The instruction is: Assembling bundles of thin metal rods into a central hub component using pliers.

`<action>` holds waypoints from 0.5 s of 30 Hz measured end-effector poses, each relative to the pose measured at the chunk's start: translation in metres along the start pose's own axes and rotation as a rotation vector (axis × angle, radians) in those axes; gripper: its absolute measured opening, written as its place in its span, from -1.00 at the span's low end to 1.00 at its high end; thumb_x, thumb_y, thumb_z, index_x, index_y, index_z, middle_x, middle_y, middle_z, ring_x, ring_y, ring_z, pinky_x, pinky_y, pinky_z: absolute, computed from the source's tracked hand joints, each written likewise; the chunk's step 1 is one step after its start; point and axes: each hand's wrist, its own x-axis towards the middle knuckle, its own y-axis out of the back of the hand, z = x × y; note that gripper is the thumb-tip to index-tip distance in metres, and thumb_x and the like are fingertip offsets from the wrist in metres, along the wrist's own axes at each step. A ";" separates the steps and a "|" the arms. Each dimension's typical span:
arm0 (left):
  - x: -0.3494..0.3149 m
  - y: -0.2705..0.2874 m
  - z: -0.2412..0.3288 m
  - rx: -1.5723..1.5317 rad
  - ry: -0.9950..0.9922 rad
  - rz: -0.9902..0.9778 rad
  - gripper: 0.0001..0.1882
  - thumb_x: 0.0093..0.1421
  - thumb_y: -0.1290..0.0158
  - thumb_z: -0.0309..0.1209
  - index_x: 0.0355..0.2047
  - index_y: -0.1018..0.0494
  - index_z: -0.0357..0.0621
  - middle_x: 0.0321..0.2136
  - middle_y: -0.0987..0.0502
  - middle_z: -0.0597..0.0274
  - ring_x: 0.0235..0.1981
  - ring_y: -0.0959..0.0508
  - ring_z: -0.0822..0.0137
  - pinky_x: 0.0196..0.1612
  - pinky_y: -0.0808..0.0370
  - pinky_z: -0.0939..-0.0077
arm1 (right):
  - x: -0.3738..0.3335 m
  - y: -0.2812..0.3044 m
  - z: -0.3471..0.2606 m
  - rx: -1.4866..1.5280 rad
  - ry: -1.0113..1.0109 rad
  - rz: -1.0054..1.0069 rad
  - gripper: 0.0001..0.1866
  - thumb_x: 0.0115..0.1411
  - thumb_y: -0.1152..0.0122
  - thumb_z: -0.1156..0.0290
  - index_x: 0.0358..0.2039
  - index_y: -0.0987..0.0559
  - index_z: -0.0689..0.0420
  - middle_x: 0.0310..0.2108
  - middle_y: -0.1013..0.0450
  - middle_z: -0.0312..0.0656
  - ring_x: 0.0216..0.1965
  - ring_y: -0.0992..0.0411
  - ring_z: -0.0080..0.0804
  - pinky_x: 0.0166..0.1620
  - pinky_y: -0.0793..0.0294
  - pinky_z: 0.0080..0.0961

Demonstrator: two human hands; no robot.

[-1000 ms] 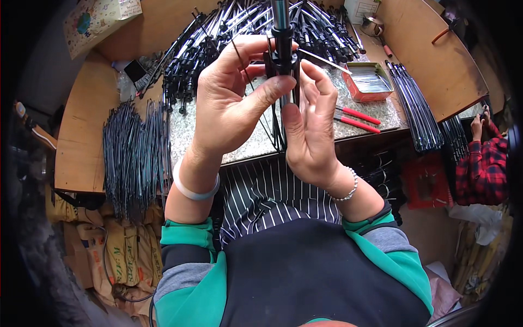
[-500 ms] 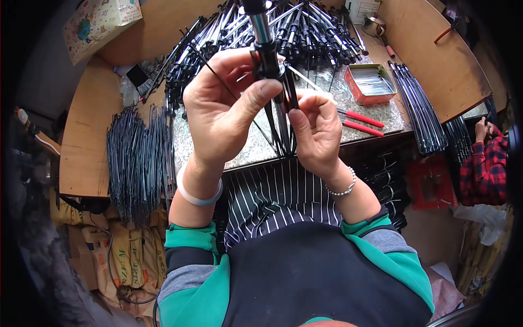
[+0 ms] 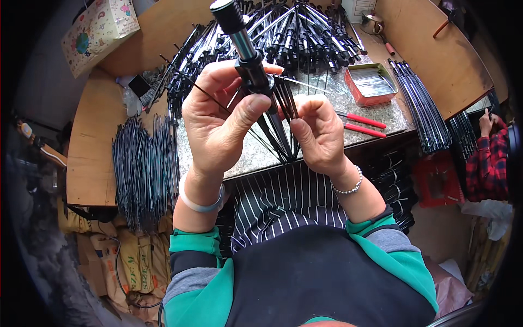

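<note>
My left hand is closed round the black collar of an umbrella frame, its thumb pressed on the near side. The frame's metal shaft leans up and to the left, ending in a ribbed black cap. Thin dark ribs hang from the collar and gather lower down, near the table's front edge. On the right, my right hand pinches some of these ribs between thumb and fingers. One rib sticks out to the left behind my left hand. Pliers with red handles lie just beyond my right hand.
Many umbrella shafts are heaped at the back. Bundles of thin black ribs hang over the left edge. A red tin of fine wires and a row of shafts lie right. A co-worker's plaid sleeve shows at far right.
The upper end of the umbrella frame has tilted left and its cap has come into view. My left hand has shifted slightly left; my right hand still pinches at the ribs.
</note>
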 end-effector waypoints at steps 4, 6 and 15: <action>-0.001 0.000 0.001 0.033 0.009 -0.012 -0.68 0.07 -0.09 -0.58 -0.17 -0.26 -0.31 -0.22 -0.46 -0.06 -0.17 -0.50 0.25 -0.16 -0.52 0.46 | 0.000 0.002 0.004 -0.022 0.047 0.007 -0.79 0.20 -0.03 0.46 -0.22 -0.25 0.24 -0.21 -0.39 -0.08 -0.17 -0.37 -0.49 -0.05 -0.33 -0.55; -0.001 0.000 0.002 0.028 0.026 0.004 -0.67 0.06 -0.10 -0.58 -0.18 -0.26 -0.30 -0.23 -0.46 -0.05 -0.17 -0.50 0.24 -0.17 -0.52 0.47 | 0.002 0.003 0.005 0.021 0.089 -0.022 -0.77 0.17 -0.06 0.53 -0.20 -0.27 0.25 -0.20 -0.39 -0.07 -0.15 -0.37 -0.47 -0.04 -0.34 -0.54; -0.002 0.004 0.003 -0.043 0.092 -0.086 -0.71 0.06 -0.09 -0.60 -0.24 -0.25 -0.28 -0.24 -0.46 -0.05 -0.18 -0.50 0.23 -0.13 -0.49 0.42 | 0.014 0.015 0.001 0.091 0.095 -0.160 -0.60 -0.03 -0.16 0.74 -0.13 -0.40 0.26 -0.19 -0.37 -0.06 -0.10 -0.37 -0.35 -0.07 -0.39 -0.48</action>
